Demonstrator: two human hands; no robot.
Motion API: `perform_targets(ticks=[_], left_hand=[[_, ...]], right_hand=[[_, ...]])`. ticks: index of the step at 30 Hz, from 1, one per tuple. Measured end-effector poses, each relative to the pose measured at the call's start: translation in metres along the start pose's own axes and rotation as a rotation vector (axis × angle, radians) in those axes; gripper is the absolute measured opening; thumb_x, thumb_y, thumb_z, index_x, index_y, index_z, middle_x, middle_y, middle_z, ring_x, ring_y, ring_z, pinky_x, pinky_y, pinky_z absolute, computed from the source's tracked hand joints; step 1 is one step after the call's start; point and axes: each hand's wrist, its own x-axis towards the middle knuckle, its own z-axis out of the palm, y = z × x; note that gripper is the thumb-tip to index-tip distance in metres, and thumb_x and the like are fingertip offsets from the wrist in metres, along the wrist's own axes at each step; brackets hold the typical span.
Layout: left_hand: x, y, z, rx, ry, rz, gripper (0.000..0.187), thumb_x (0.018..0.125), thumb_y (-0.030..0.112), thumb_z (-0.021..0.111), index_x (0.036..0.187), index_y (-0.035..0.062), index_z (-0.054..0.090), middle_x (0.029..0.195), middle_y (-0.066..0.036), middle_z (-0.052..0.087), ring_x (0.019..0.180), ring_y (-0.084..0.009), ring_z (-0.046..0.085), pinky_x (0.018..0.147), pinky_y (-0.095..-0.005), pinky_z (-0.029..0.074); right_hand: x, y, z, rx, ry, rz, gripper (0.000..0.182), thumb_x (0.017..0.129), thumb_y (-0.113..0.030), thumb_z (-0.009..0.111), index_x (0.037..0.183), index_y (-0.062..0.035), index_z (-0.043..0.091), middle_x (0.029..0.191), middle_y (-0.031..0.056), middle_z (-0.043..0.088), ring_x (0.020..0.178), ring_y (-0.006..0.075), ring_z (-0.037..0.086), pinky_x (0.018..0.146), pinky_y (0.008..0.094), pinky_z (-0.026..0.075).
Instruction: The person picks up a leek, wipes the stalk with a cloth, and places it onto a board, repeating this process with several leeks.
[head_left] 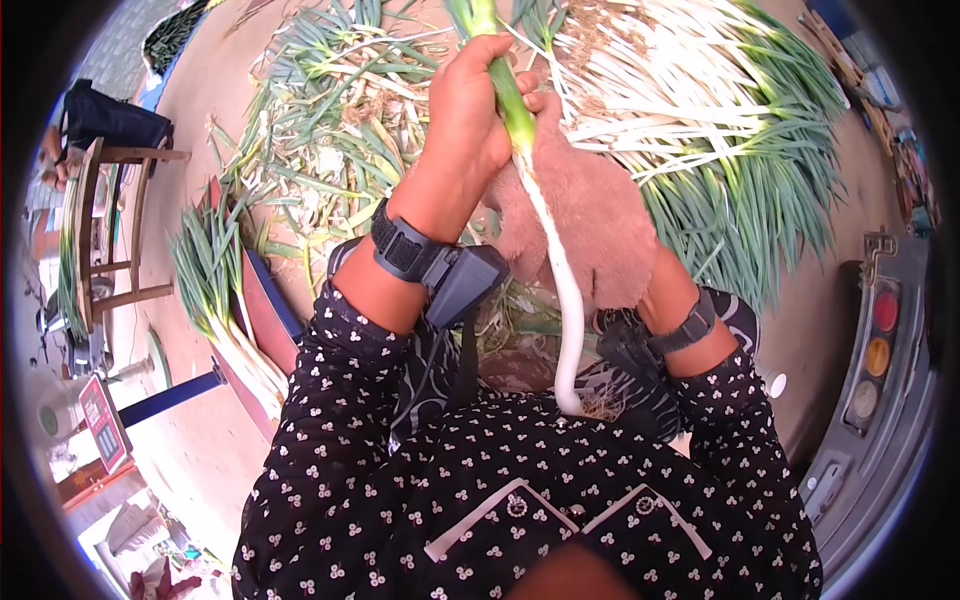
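Observation:
My left hand (pixel 472 105) is closed around the green upper part of a long green onion (pixel 567 290). The onion's white shaft runs down toward my lap, ending in a tuft of roots (pixel 603 400) near my shirt. Brownish skin or soil clings just below the green part. My right hand is covered by a fuzzy pinkish-brown glove or cloth (pixel 600 225) behind the shaft. Its fingers are hidden by the fabric, so their grip does not show. A black device (pixel 465 280) is strapped to my left wrist, and a dark band (pixel 690 325) circles the right.
A large pile of green onions (pixel 690 110) covers the ground ahead right. Loose leaves and trimmings (pixel 340 150) lie ahead left. A small onion bundle (pixel 225 300) rests at left, near a scale display (pixel 103 420) and wooden frame (pixel 125 225). A grey vehicle part with lights (pixel 870 380) stands at right.

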Motion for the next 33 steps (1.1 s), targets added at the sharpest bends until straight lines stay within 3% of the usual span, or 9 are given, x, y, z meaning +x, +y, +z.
perform_targets(ticks=[7,10,12,14,16,20,24,30,33], left_hand=[[0.007,0.003,-0.008,0.044,0.041,0.039,0.016,0.081,0.010,0.054,0.090,0.0034,0.042,0.074,-0.007,0.043,0.057,-0.0166,0.045,0.047,-0.0283,0.038],[0.004,-0.008,-0.002,0.145,0.121,0.078,0.024,0.082,0.008,0.056,0.099,0.0030,0.039,0.078,-0.008,0.045,0.059,-0.0179,0.048,0.048,-0.0303,0.040],[-0.004,-0.017,0.007,0.169,0.124,0.153,0.030,0.081,0.006,0.057,0.103,0.0026,0.036,0.081,-0.009,0.045,0.060,-0.0181,0.049,0.048,-0.0319,0.041],[-0.004,-0.021,0.008,0.204,0.114,0.228,0.042,0.081,0.004,0.058,0.111,0.0028,0.028,0.085,-0.010,0.045,0.061,-0.0174,0.050,0.048,-0.0333,0.043],[-0.005,-0.029,0.008,0.278,0.098,0.256,0.042,0.081,0.005,0.058,0.110,0.0032,0.028,0.084,-0.010,0.046,0.062,-0.0173,0.050,0.048,-0.0326,0.044],[-0.004,-0.031,0.007,0.394,0.072,0.321,0.038,0.082,0.006,0.058,0.107,0.0029,0.029,0.084,-0.010,0.047,0.062,-0.0174,0.051,0.048,-0.0318,0.046],[0.000,-0.008,0.001,0.218,0.111,0.211,0.032,0.082,0.003,0.058,0.102,0.0022,0.032,0.081,-0.009,0.048,0.059,-0.0188,0.051,0.046,-0.0334,0.044],[0.009,0.005,-0.009,0.107,0.105,0.142,0.014,0.086,0.008,0.053,0.090,0.0001,0.042,0.073,-0.008,0.046,0.059,-0.0180,0.047,0.049,-0.0306,0.041],[0.015,0.015,-0.016,-0.100,-0.040,0.023,0.015,0.083,0.009,0.055,0.087,0.0055,0.040,0.074,-0.008,0.046,0.056,-0.0182,0.049,0.047,-0.0328,0.041]], right_hand=[[-0.012,-0.005,0.007,-0.178,0.211,-0.211,0.075,0.057,-0.020,0.072,0.113,0.0064,0.028,0.074,0.0180,0.053,0.070,0.0377,0.056,0.057,0.0392,0.046],[-0.017,0.007,0.010,-0.328,0.202,-0.302,0.071,0.061,-0.021,0.070,0.111,0.0068,0.027,0.070,0.0179,0.053,0.069,0.0385,0.056,0.057,0.0386,0.047],[-0.016,0.003,0.009,-0.161,0.186,-0.097,0.057,0.067,-0.021,0.067,0.106,0.0048,0.034,0.068,0.0155,0.054,0.065,0.0338,0.056,0.055,0.0367,0.047],[-0.009,-0.006,0.008,0.264,0.128,0.293,0.038,0.073,-0.020,0.062,0.098,0.0017,0.044,0.067,0.0119,0.055,0.059,0.0263,0.056,0.051,0.0340,0.046],[-0.004,-0.005,0.007,0.646,0.062,0.565,0.029,0.078,-0.018,0.059,0.097,0.0008,0.048,0.068,0.0104,0.055,0.058,0.0232,0.056,0.051,0.0325,0.046],[0.002,0.006,0.012,0.333,0.068,0.266,0.026,0.081,-0.018,0.056,0.098,0.0006,0.048,0.069,0.0105,0.056,0.059,0.0228,0.057,0.051,0.0321,0.046],[0.002,-0.002,0.013,0.123,0.115,0.031,0.026,0.081,-0.019,0.056,0.096,0.0002,0.049,0.069,0.0119,0.057,0.059,0.0233,0.057,0.051,0.0326,0.047],[-0.005,-0.017,0.005,-0.062,0.048,-0.130,0.025,0.081,-0.022,0.055,0.093,-0.0005,0.050,0.071,0.0140,0.058,0.060,0.0240,0.058,0.051,0.0335,0.047],[-0.004,-0.017,0.004,-0.114,0.000,-0.162,0.026,0.081,-0.024,0.055,0.091,-0.0008,0.050,0.071,0.0151,0.059,0.061,0.0244,0.059,0.051,0.0339,0.047]])
